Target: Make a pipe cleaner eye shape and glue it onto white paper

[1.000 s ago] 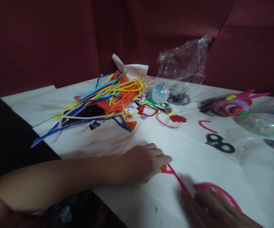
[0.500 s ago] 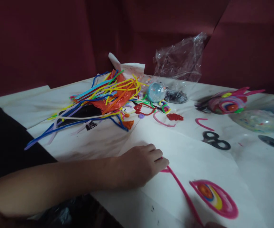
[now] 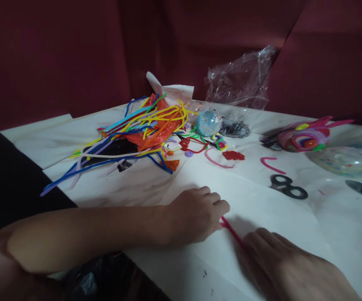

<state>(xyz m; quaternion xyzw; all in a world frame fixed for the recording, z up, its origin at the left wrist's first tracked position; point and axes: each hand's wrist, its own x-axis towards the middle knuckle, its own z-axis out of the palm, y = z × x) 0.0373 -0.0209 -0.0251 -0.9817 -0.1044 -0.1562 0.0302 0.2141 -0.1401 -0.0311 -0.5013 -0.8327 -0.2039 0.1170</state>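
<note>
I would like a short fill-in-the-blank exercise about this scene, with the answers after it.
1. The pink strip runs between the left hand and the ____ hand.
2. The sheet under the strip is coloured ____.
3. The two joined rings are coloured ____.
4. The see-through ball is tinted ____.

Missing words: right; white; black; blue.

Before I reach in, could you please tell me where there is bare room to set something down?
The white paper is bare between the left hand and the black scissors handles, and right of the right hand. A pink pipe cleaner bridges the gap between the hands. It is crowded beyond the left hand, with heaped pipe cleaners and a clear ball.
</note>
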